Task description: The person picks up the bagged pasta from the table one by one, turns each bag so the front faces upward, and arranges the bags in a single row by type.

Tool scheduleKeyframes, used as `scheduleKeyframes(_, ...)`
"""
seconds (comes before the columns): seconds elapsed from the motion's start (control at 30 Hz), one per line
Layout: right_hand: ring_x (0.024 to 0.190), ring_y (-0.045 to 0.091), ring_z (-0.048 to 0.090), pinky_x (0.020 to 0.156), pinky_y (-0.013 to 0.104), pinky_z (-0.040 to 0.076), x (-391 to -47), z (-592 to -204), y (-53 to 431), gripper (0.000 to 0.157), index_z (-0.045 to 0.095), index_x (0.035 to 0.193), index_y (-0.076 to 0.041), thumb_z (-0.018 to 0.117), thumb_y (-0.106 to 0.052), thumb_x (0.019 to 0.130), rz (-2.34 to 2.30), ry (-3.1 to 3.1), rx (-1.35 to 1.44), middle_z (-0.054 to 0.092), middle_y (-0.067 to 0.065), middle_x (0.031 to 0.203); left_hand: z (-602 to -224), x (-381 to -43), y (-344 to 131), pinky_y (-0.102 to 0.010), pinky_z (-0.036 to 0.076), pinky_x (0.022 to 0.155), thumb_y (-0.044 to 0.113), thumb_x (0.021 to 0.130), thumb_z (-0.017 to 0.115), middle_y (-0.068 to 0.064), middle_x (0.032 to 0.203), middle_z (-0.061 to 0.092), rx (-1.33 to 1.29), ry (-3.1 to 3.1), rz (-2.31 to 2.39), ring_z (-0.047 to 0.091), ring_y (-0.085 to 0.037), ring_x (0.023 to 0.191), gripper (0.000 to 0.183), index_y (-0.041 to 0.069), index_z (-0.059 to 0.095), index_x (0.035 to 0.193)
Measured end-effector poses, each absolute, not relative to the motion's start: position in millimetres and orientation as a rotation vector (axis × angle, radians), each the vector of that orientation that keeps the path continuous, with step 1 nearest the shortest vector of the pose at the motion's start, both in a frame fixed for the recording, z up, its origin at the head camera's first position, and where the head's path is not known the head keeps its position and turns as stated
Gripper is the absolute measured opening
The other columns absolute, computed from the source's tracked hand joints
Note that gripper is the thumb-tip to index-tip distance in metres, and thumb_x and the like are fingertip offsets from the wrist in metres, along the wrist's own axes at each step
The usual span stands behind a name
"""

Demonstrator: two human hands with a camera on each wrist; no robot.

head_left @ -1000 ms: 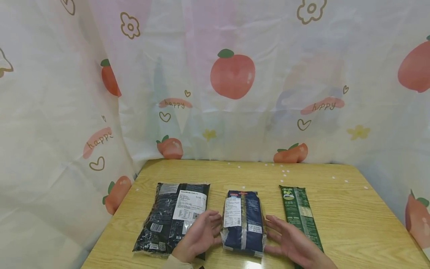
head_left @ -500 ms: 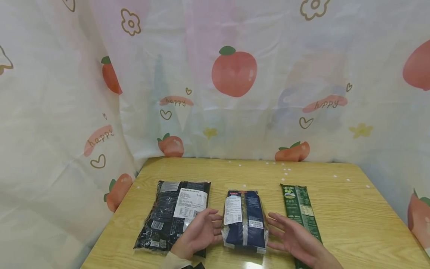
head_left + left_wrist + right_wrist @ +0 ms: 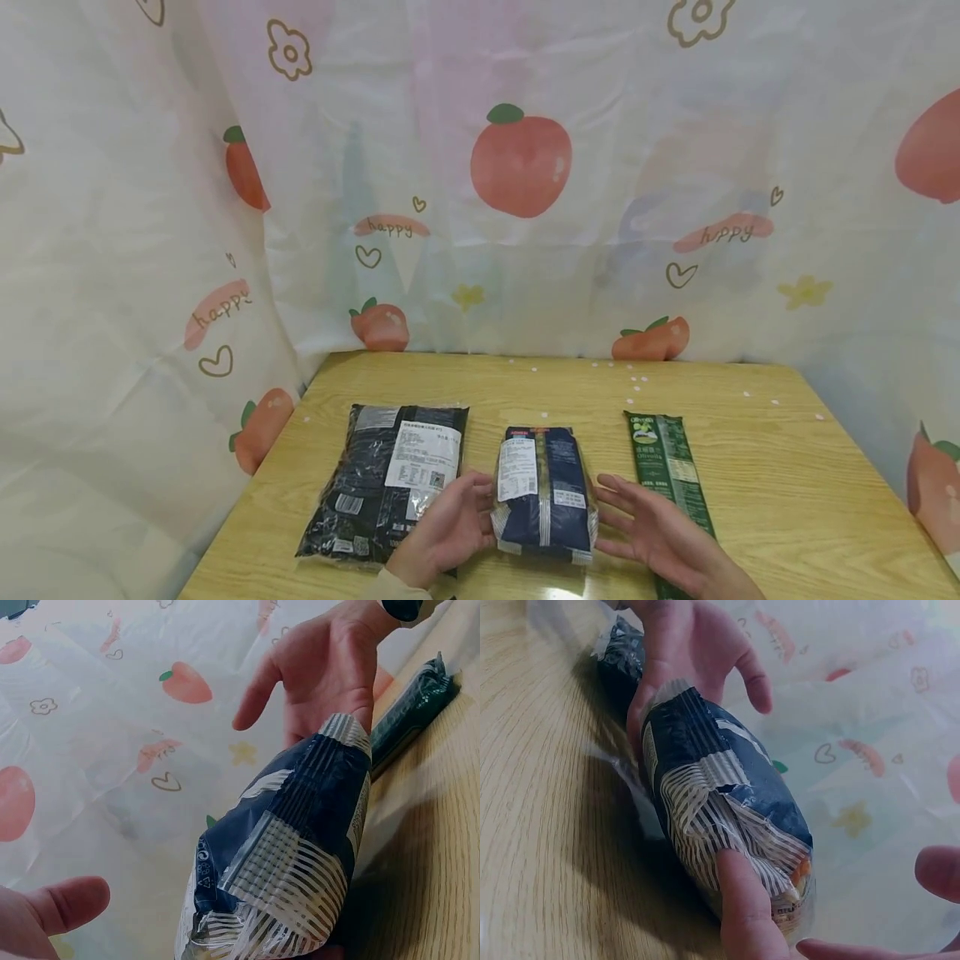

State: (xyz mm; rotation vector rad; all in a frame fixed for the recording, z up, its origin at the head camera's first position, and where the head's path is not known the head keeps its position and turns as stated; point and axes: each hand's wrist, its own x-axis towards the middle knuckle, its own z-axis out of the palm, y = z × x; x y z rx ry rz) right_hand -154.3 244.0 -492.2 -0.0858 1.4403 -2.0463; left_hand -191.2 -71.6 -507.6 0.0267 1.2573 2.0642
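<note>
A navy-blue food packet (image 3: 543, 492) with white labels and a clear, white-striped end lies between both hands in the head view. My left hand (image 3: 450, 521) is at its left side, fingers relaxed and thumb off it. On the other side, my right hand (image 3: 660, 529) has its fingers extended along the packet's edge. The right wrist view shows a finger (image 3: 746, 907) against the striped end of the packet (image 3: 712, 780), with the thumb apart. In the left wrist view, the packet (image 3: 285, 847) sits tilted between the hands and casts a shadow on the table.
To the left lies a large black bag (image 3: 360, 475) with a white label, partly behind my left hand. A long green packet (image 3: 671, 458) lies at the right, partly covered by my right hand. A fruit-printed curtain (image 3: 525, 275) hangs behind the wooden table (image 3: 795, 475).
The blue packet has tilted slightly, its near end rising and looking shorter in the head view. My right hand has shifted slightly right; the other bags have stayed put.
</note>
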Motion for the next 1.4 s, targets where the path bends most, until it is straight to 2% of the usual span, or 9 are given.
scheduleKeyframes(0.17,0.156,0.047,0.021,0.115,0.048,0.049,-152,-492,242,0.079,-0.014,0.161,0.005,0.026,-0.045,0.114,-2.027,1.445,-0.092,-0.020,0.029,0.167,-509,-184,-71,-0.040,0.055,0.094,0.032,0.106,0.042,0.000,0.116,0.065,0.108,1.282,2.025,0.066,-0.017,0.106,0.039,0.006,0.051,0.133)
scheduleKeyframes(0.3,0.157,0.051,-0.004,0.115,0.045,0.049,-152,-492,241,0.080,-0.013,0.161,0.005,0.026,-0.046,0.113,-2.020,1.470,-0.068,-0.021,0.030,0.167,-509,-181,-69,-0.043,0.060,0.094,0.025,0.106,0.050,0.000,0.115,0.071,0.146,1.344,2.023,0.071,-0.017,0.104,0.051,-0.003,0.041,0.147)
scheduleKeyframes(0.5,0.146,0.031,0.043,0.112,0.043,0.050,-153,-498,239,0.074,0.005,0.165,0.001,0.033,-0.045,0.113,-2.040,1.527,0.006,-0.009,0.028,0.171,-509,-180,-67,-0.039,0.063,0.089,0.011,0.102,0.056,-0.009,0.121,0.069,0.103,1.402,2.082,0.073,-0.015,0.099,0.070,-0.011,0.019,0.158)
scheduleKeyframes(0.6,0.133,0.015,0.050,0.113,0.045,0.049,-153,-502,237,0.069,0.015,0.164,-0.001,0.036,-0.042,0.112,-2.078,1.518,0.012,0.015,0.028,0.170,-509,-181,-66,-0.036,0.064,0.086,0.008,0.101,0.056,-0.013,0.126,0.066,0.094,1.427,2.096,0.073,-0.014,0.096,0.071,-0.011,0.018,0.159)
scheduleKeyframes(0.7,0.129,0.016,0.055,0.114,0.049,0.048,-152,-505,235,0.053,0.036,0.157,-0.009,0.036,-0.038,0.113,-2.129,1.423,-0.028,0.047,0.015,0.154,-508,-181,-66,-0.036,0.064,0.085,0.007,0.101,0.056,-0.016,0.130,0.062,0.097,1.439,2.108,0.072,-0.015,0.096,0.069,-0.010,0.021,0.158)
scheduleKeyframes(0.8,0.126,0.022,0.059,0.112,0.049,0.050,-154,-506,233,0.038,0.050,0.144,-0.020,0.033,-0.036,0.114,-2.154,1.268,-0.100,0.058,-0.001,0.137,-507,-181,-66,-0.035,0.064,0.084,0.007,0.102,0.055,-0.017,0.132,0.060,0.098,1.440,2.110,0.071,-0.016,0.097,0.067,-0.010,0.022,0.158)
scheduleKeyframes(0.9,0.126,0.026,0.061,0.110,0.047,0.051,-156,-506,229,0.045,0.036,0.155,-0.016,0.030,-0.035,0.114,-2.152,1.173,-0.129,0.059,-0.001,0.135,-506,-181,-66,-0.034,0.064,0.083,0.006,0.102,0.055,-0.017,0.131,0.060,0.105,1.442,2.106,0.071,-0.016,0.097,0.067,-0.010,0.022,0.158)
scheduleKeyframes(1.07,0.123,0.024,0.064,0.109,0.051,0.053,-158,-504,222,0.080,-0.020,0.161,0.000,0.037,-0.031,0.113,-2.168,1.239,-0.044,0.055,0.001,0.137,-506,-179,-67,-0.037,0.064,0.086,0.006,0.102,0.055,-0.018,0.131,0.061,0.124,1.456,2.091,0.072,-0.016,0.097,0.067,-0.011,0.022,0.158)
scheduleKeyframes(1.4,0.120,0.022,0.065,0.103,0.050,0.057,-159,-506,219,0.084,-0.025,0.160,-0.002,0.042,-0.022,0.112,-2.163,1.311,-0.013,0.062,-0.002,0.130,-507,-177,-71,-0.055,0.056,0.103,0.011,0.101,0.056,-0.022,0.138,0.063,0.162,1.457,2.032,0.068,-0.029,0.118,0.070,-0.012,0.021,0.158)
